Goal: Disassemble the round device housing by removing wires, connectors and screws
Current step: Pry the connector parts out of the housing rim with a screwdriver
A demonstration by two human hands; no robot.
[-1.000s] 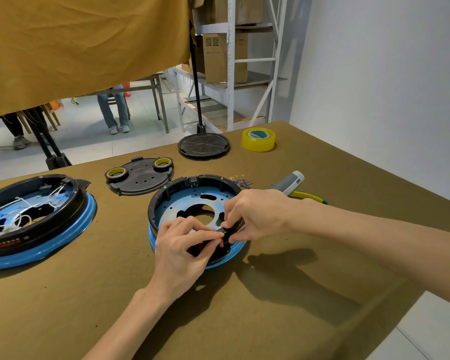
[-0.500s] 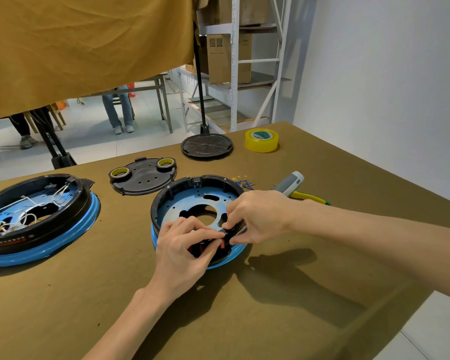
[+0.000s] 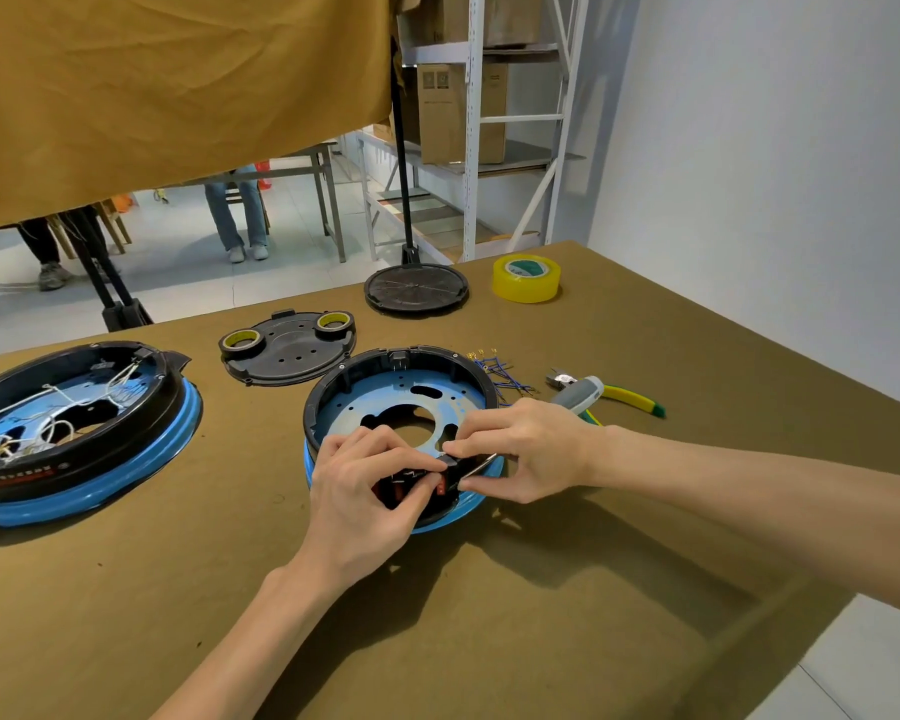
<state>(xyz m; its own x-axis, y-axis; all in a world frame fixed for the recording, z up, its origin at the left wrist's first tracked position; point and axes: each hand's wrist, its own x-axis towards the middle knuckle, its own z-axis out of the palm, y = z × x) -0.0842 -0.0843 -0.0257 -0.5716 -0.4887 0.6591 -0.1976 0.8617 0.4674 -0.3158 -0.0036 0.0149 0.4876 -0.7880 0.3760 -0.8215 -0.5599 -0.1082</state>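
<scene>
Here, both hands (fingers curled) on housing [image 3: 401,392].

A table [image 3: 619,589] covered in a plain olive-brown sheet carries everything. Near its middle sits a round housing [image 3: 401,387] with a black rim, a blue base and a holed blue plate inside. Well to the left lies a second round housing [image 3: 81,433], with white wires tangled inside it. Behind the two rests a flat black cover [image 3: 289,350] bearing two small tape rolls. Farther back stands a round black stand base [image 3: 417,289], and beside it a yellow roll of tape [image 3: 526,278]. To the right of the middle housing lie loose blue wires [image 3: 500,374] with small terminals, then pliers [image 3: 606,394] with yellow-green handles.
</scene>
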